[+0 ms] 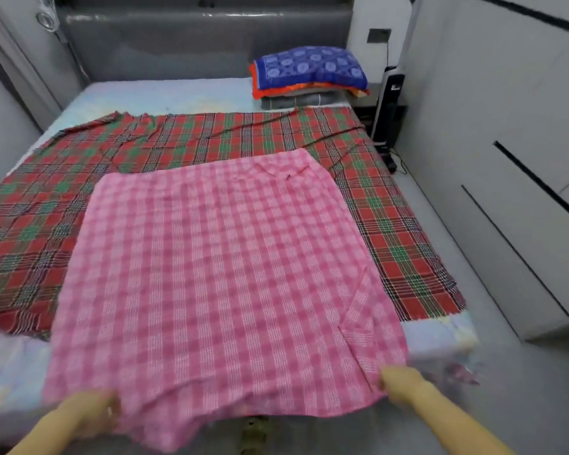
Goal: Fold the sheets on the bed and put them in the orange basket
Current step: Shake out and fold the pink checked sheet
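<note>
A pink checked sheet (217, 264) lies spread over the near half of the bed, its near edge hanging past the mattress. My left hand (92, 412) grips its near left corner and my right hand (396, 380) grips its near right corner; both are blurred. Under it a red and green plaid sheet (79, 178) lies flat across the bed. The orange basket is not in view.
A stack with a blue patterned pillow (309, 68) sits at the head of the bed on the right. The grey headboard (178, 44) stands behind. White cabinets (506, 159) line the right side, across a narrow grey floor strip (440, 244).
</note>
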`<state>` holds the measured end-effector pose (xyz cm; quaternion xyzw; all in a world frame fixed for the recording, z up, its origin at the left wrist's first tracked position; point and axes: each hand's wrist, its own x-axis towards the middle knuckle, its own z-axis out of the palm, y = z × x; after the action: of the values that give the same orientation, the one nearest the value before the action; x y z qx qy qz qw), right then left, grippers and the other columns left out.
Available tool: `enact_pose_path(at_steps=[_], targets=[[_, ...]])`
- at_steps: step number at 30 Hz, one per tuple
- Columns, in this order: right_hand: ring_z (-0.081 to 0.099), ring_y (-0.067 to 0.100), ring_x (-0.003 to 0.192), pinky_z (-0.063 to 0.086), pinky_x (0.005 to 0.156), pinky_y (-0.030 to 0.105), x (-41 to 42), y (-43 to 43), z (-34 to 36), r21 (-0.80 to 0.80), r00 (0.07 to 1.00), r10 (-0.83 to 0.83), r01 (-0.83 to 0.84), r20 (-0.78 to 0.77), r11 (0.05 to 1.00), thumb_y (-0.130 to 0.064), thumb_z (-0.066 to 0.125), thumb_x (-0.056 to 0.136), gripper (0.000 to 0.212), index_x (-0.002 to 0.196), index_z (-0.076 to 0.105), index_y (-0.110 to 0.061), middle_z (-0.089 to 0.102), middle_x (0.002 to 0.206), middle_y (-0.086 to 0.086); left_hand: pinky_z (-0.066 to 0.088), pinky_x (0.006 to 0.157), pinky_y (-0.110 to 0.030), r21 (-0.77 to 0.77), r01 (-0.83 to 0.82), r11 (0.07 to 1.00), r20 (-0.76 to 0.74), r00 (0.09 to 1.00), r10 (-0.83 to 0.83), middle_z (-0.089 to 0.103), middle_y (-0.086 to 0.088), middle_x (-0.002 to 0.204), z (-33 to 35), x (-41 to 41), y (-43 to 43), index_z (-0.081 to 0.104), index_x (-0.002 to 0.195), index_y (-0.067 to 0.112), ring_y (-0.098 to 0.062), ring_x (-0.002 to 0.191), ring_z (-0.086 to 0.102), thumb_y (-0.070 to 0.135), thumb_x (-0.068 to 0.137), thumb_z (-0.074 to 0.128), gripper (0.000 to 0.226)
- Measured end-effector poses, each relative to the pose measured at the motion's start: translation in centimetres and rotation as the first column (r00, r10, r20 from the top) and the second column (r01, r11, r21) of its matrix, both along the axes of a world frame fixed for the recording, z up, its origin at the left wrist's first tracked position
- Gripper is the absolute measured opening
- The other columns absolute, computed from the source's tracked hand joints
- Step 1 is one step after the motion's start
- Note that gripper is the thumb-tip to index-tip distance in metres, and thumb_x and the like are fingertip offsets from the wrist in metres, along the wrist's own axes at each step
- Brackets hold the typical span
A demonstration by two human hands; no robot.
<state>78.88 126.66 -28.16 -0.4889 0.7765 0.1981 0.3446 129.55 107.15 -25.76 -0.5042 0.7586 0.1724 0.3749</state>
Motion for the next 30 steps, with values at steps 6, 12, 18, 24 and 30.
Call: enact_pose_path(at_steps=[6, 12, 18, 24, 30], targets=[[0.060, 0.026, 0.108, 0.045, 0.079, 0.030, -2.2, -0.4, -2.8, -0.096, 0.946, -0.318, 0.323, 0.063, 0.941, -0.013, 0.046, 0.089, 0.026, 0.106, 0.066, -0.017, 0.065, 0.116, 0.006, 0.040, 0.068, -0.019, -0.077, 0.069, 0.995, -0.136, 0.988, -0.079, 0.059, 0.011, 0.093, -3.4, -6.8, -5.7, 0.041, 0.070, 0.031, -0.009, 0.087, 0.056, 0.032, 0.092, 0.038, 0.023], [0.062, 0.032, 0.097, 0.045, 0.076, 0.031, -2.8, -0.9, -7.7, -0.227, 0.657, -0.739, 0.750, 0.146, 0.622, -0.010, 0.051, 0.087, 0.020, 0.072, 0.056, -0.021, 0.068, 0.103, 0.015, 0.030, 0.054, -0.023, -0.069, 0.171, 0.983, -0.316, 0.931, -0.184, 0.049, 0.006, 0.072, -6.1, -21.8, -9.6, 0.037, 0.065, 0.022, -0.011, 0.067, 0.048, 0.024, 0.097, 0.040, 0.032], [0.059, 0.024, 0.102, 0.044, 0.092, 0.026, -3.4, -1.4, -15.5, -0.353, 0.365, -0.847, 0.907, 0.385, 0.231, -0.001, 0.062, 0.082, 0.036, 0.118, 0.061, -0.005, 0.063, 0.114, 0.011, 0.037, 0.064, -0.027, 0.020, 0.212, 0.977, -0.645, 0.750, -0.150, 0.062, 0.002, 0.075, -13.7, -38.9, -7.8, 0.061, 0.076, 0.017, -0.018, 0.072, 0.057, 0.013, 0.091, 0.055, 0.017], [0.055, 0.025, 0.108, 0.044, 0.092, 0.039, -4.2, -4.6, -20.4, -0.563, 0.821, -0.532, 0.544, 0.207, 0.622, -0.009, 0.079, 0.056, 0.072, 0.124, 0.059, -0.019, 0.059, 0.120, 0.002, 0.053, 0.065, -0.040, -0.374, 0.669, 0.642, -0.574, 0.377, -0.727, 0.068, -0.011, 0.096, -18.7, -49.8, -6.8, 0.072, 0.100, 0.014, -0.032, 0.083, 0.061, -0.011, 0.059, 0.072, 0.048], [0.056, 0.016, 0.057, 0.044, 0.060, 0.026, -5.7, -2.0, -21.1, -0.564, 0.672, -0.630, 0.714, 0.389, 0.414, -0.014, 0.075, 0.071, 0.012, 0.073, 0.063, -0.013, 0.061, 0.063, 0.001, 0.048, 0.087, -0.048, -0.320, 0.922, 0.220, -0.316, 0.115, -0.942, 0.064, -0.009, 0.118, -20.1, -56.2, -6.4, 0.071, 0.105, 0.027, -0.032, 0.107, 0.060, 0.002, 0.038, 0.079, 0.072]])
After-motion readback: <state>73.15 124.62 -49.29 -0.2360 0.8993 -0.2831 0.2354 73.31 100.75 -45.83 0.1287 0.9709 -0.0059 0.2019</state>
